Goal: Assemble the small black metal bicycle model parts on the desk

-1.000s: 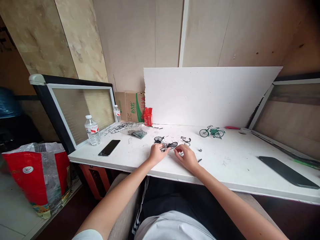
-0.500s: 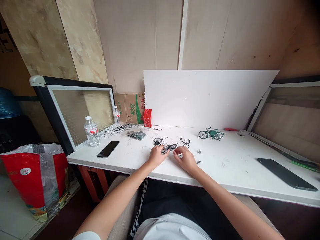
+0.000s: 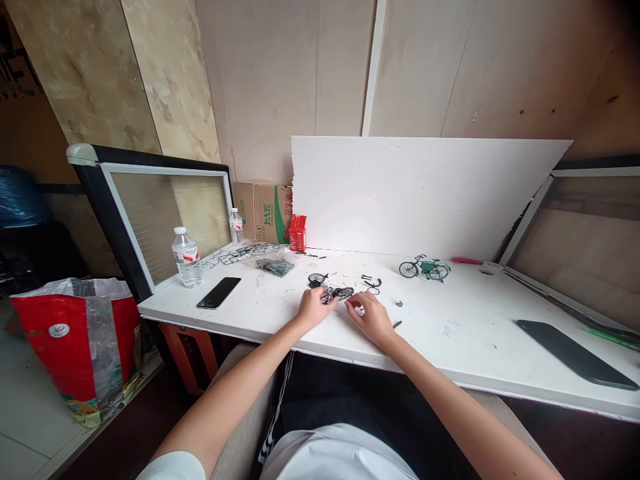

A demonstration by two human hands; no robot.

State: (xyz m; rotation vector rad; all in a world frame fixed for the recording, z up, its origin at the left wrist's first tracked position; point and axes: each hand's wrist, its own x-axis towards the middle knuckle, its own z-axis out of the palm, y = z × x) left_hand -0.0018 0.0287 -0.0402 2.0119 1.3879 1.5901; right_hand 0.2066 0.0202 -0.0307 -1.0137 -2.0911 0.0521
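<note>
My left hand [image 3: 315,308] is closed on a small black bicycle model [image 3: 343,293] over the white table's front part. Just right of the model, my right hand [image 3: 369,317] has its fingers pressed together near the wheel; whatever lies between them is too small to name. A loose black wheel part [image 3: 317,279] lies behind my left hand. Behind my right hand are thin black parts [image 3: 373,285], and a small grey piece [image 3: 399,304] sits to its right. A finished-looking green bicycle model [image 3: 425,268] stands farther back on the right.
A phone [image 3: 219,293], a water bottle [image 3: 187,259], a plastic bag of dark parts [image 3: 276,266] and black part frames [image 3: 240,253] lie left. A red box [image 3: 298,233] stands at the back. A dark flat tablet-like object [image 3: 575,353] and a red tool [image 3: 467,260] are right.
The camera view has shifted slightly. My hands stay close together around the black model, with only slight finger movement.
</note>
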